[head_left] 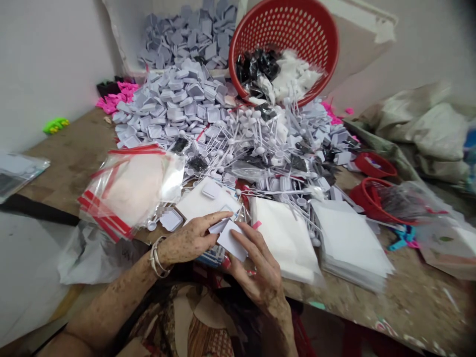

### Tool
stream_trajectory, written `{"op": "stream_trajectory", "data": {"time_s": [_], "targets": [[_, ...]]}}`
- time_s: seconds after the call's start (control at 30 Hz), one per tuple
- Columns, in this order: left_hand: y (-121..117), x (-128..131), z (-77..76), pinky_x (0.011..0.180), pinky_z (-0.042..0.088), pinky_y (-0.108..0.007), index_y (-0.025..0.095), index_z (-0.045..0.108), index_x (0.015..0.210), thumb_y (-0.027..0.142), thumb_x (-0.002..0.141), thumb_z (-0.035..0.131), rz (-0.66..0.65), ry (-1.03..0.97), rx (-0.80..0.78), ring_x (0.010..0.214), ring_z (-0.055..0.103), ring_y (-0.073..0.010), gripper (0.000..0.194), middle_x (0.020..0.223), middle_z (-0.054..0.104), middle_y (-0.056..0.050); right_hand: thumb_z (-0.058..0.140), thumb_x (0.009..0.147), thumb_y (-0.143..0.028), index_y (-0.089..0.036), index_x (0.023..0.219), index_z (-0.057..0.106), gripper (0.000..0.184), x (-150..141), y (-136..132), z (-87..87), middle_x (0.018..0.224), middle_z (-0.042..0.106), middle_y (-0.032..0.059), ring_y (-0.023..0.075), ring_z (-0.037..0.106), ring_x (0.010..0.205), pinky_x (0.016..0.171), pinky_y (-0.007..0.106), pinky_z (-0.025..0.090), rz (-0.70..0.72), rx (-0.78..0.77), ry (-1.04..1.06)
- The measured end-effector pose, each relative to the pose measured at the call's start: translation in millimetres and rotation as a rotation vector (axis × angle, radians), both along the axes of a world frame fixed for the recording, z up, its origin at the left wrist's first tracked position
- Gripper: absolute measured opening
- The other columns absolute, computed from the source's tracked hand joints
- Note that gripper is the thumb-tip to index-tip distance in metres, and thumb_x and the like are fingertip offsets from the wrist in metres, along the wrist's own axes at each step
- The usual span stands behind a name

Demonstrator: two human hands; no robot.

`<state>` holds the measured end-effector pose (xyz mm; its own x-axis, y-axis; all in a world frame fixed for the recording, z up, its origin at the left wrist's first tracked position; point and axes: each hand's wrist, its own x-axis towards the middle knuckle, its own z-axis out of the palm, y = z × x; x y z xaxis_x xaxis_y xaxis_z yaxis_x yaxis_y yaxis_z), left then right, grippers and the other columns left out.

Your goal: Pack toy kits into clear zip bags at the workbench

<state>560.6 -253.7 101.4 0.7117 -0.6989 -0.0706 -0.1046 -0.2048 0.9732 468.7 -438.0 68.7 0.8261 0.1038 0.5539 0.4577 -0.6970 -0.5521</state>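
Patterned clothing (208,322) nearest; R hand (258,265) pinches white square (231,242), L hand (188,241) narrow on small white piece (217,227) just beside it, prob. steadying both; bags (351,240) stacked close, likely for quick reach.

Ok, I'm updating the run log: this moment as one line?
left hand: at pale piece, grip unclear | right hand: holding white square piece | nearby: red-edged bags | behind: plastic parts, red basket

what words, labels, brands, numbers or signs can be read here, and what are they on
None can be read with certainty.
Crumpled white plastic bag: dark marks, too blurred to read.
Blue-and-white printed cards: print too small to read.
Small white plastic piece in the pile: tiny dark marks, too small to read.
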Motion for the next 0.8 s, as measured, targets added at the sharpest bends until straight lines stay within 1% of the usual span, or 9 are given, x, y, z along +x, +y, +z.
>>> {"op": "stream_trajectory", "data": {"time_s": [0.07,0.1,0.17,0.23,0.33,0.43,0.6,0.8], "targets": [[4.3,2.6,2.0,0.080,0.051,-0.028,0.022,0.051,0.141,0.018,0.087,0.055,-0.073,0.201,-0.045,0.087,0.064,-0.0176,0.055,0.097,0.070,-0.003,0.057,0.086,-0.010,-0.025,0.140,0.052,0.057,-2.1,-2.4,0.5,0.139,0.057,0.0135,0.0285,0.057,0.127,0.105,0.050,0.050,0.010,0.020,0.024],[6.0,3.9,1.9,0.078,0.051,-0.028,0.023,0.048,0.143,0.022,0.088,0.057,-0.108,0.308,-0.088,0.084,0.065,-0.0165,0.055,0.098,0.070,-0.003,0.057,0.085,-0.010,-0.025,0.139,0.053,0.056,-3.4,-3.7,1.2,0.138,0.058,0.0131,0.0280,0.058,0.126,0.104,0.048,0.051,0.014,0.030,0.033],[7.2,5.8,-0.7,0.080,0.052,-0.028,0.025,0.049,0.141,0.029,0.090,0.060,-0.156,0.482,-0.201,0.088,0.066,-0.0160,0.052,0.110,0.066,-0.005,0.057,0.086,-0.010,-0.025,0.137,0.055,0.053,-5.8,-6.0,2.7,0.137,0.059,0.0126,0.0273,0.060,0.125,0.103,0.046,0.051,0.016,0.053,0.054],[5.1,6.6,-5.2,0.081,0.053,-0.027,0.024,0.056,0.131,0.032,0.089,0.065,-0.149,0.576,-0.302,0.092,0.065,-0.0151,0.044,0.118,0.062,-0.007,0.057,0.086,-0.010,-0.025,0.135,0.056,0.051,-7.9,-7.1,3.7,0.137,0.059,0.0122,0.0272,0.060,0.124,0.103,0.046,0.052,0.016,0.071,0.079],[-0.7,6.0,-10.9,0.073,0.053,-0.022,0.021,0.061,0.116,0.031,0.086,0.070,-0.083,0.638,-0.363,0.082,0.063,-0.0105,0.034,0.109,0.062,-0.005,0.056,0.086,-0.010,-0.025,0.134,0.056,0.050,-10.1,-7.0,3.5,0.137,0.059,0.0126,0.0271,0.060,0.124,0.104,0.046,0.051,0.028,0.073,0.097],[-4.1,5.3,-12.7,0.068,0.054,-0.022,0.018,0.060,0.110,0.030,0.082,0.074,-0.026,0.689,-0.372,0.074,0.062,-0.0090,0.033,0.101,0.063,-0.003,0.056,0.086,-0.008,-0.024,0.134,0.055,0.051,-11.2,-6.9,1.7,0.137,0.058,0.0136,0.0275,0.058,0.125,0.103,0.047,0.051,0.024,0.077,0.084],[-5.7,5.7,-18.3,0.071,0.058,-0.029,0.018,0.057,0.108,0.029,0.079,0.076,-0.021,0.720,-0.374,0.075,0.066,-0.0121,0.036,0.101,0.063,-0.003,0.056,0.086,-0.007,-0.025,0.138,0.053,0.055,-11.5,-8.0,-2.4,0.138,0.056,0.0138,0.0287,0.056,0.127,0.103,0.048,0.051,0.010,0.053,0.073],[-11.0,4.1,-29.1,0.067,0.058,-0.025,0.018,0.057,0.107,0.030,0.076,0.079,0.011,0.746,-0.364,0.073,0.066,-0.0109,0.040,0.097,0.063,-0.002,0.057,0.084,-0.006,-0.024,0.138,0.054,0.058,-9.3,-9.1,-5.4,0.139,0.056,0.0140,0.0295,0.055,0.128,0.104,0.049,0.050,0.014,0.042,0.050]]}}
